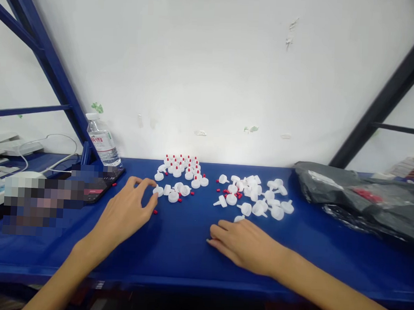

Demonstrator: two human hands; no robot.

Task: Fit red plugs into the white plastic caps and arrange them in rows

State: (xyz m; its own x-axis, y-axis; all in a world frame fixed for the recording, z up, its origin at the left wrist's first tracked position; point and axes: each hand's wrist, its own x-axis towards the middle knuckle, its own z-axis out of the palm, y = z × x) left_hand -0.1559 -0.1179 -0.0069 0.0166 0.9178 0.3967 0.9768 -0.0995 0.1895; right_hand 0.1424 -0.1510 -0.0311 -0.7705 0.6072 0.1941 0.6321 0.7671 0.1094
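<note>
My left hand [129, 209] reaches over the table, its thumb and index finger closed around the edge of a white spout cap [159, 191]. Beside it lie loose white caps [173, 196] and small red tips [156, 212]. Behind these stands a cluster of upright white caps with red tips [188, 174]. My right hand [239, 244] rests low on the table with curled fingers; whatever they hold is hidden. Just beyond its knuckles, a white cap [239, 218] is partly covered. A loose pile of white spout caps [253, 190] lies farther back, with red tips [238, 195] among them.
A water bottle [104, 142] stands at the back left against the wall. Near it lie a phone [103, 184] and cables [59, 165]. A dark plastic bag [357, 195] covers the right side. The blue table [184, 251] has metal uprights at both ends.
</note>
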